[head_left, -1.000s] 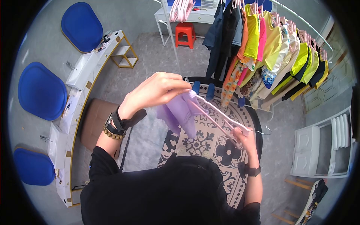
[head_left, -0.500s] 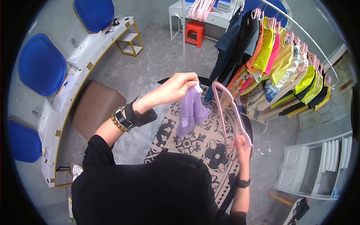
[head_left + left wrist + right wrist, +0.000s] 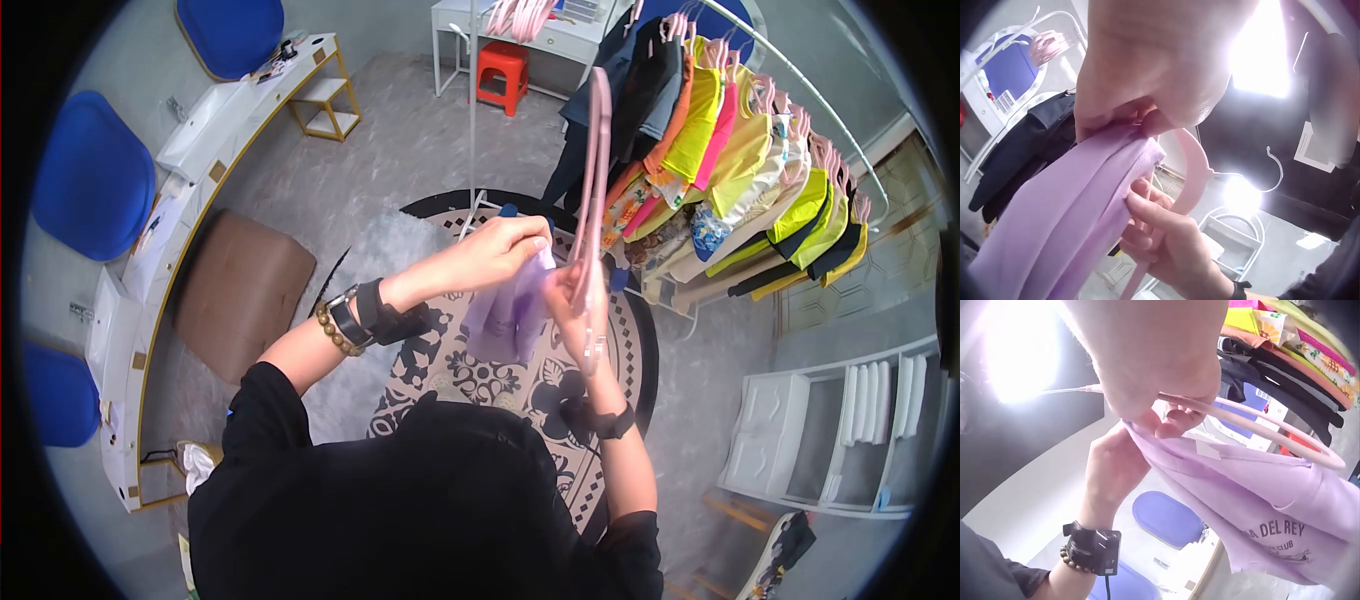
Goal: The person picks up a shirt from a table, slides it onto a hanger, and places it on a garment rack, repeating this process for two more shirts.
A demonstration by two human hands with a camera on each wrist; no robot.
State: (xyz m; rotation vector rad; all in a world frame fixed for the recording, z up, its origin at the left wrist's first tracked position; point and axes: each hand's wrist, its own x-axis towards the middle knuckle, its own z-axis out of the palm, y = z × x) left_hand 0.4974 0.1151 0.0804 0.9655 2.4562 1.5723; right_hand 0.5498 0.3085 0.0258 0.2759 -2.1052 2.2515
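A lavender garment (image 3: 510,315) hangs from my left hand (image 3: 495,255), which pinches its upper edge. Dark printed lettering and a white label show on the garment (image 3: 1260,512) in the right wrist view. My right hand (image 3: 575,305) grips a pink clothes hanger (image 3: 596,160), which stands nearly upright in the head view. In the left wrist view the hanger (image 3: 1192,172) has its metal hook pointing right, and the right hand's fingertips (image 3: 1138,203) are right at the garment's edge. Both hands are close together.
A clothes rack (image 3: 800,80) full of garments on pink hangers stands front right. More pink hangers (image 3: 520,18) hang at its left end, near a red stool (image 3: 502,78). A brown ottoman (image 3: 240,290) and a long counter with basins (image 3: 205,130) are on the left.
The hanger has come away from the garment and swung upright, its hook end now toward me. My right hand has moved up and left to the garment; the left still holds it.
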